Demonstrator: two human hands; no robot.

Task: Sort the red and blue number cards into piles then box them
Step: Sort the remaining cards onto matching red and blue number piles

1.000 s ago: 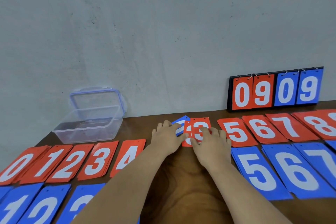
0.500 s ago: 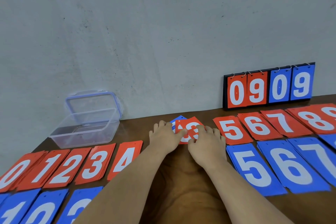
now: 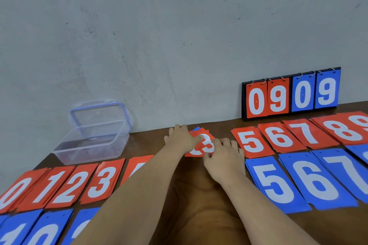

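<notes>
The person's left grip [image 3: 180, 138] and right grip [image 3: 223, 157] meet at a small card stack [image 3: 203, 146]. It sits on the brown worktop [image 3: 199, 205] near the far edge, in the gap btwn the two red rows. Its top card is a red 3, and a blue card [image 3: 197, 129] shows one corner from under it on the wall side.

The stack lies btwn the two grips. The left grip is on its left side, fingers straight & pointing toward the wall, thumb flat on the red 3, so it's open and pressing. The right grip is at the near-right corner w/ fingers curled over the right edge & thumb at the near edge, pinching the stack.

- **Left of the arms:** the red piles 0-4 [image 3: 67, 185] lie in a row, w/ the 4 partly hidden by the left forearm. The blue left piles [image 3: 45, 226] are nearer the camera & cut off by the frame.
- **Right of the arms:** the red piles 5-8 [image 3: 280, 137] lie in the far row. The blue piles 5-7 [image 3: 318, 179] are just in front of them.
- **Far left:** a clear box [image 3: 89, 145] stands open by the wall, its lid [image 3: 99, 113] leaning upright behind it.
- **Far right:** a flip scoreboard [image 3: 290, 93] stands against the wall, reading 09 in red & 09 in blue.
</notes>
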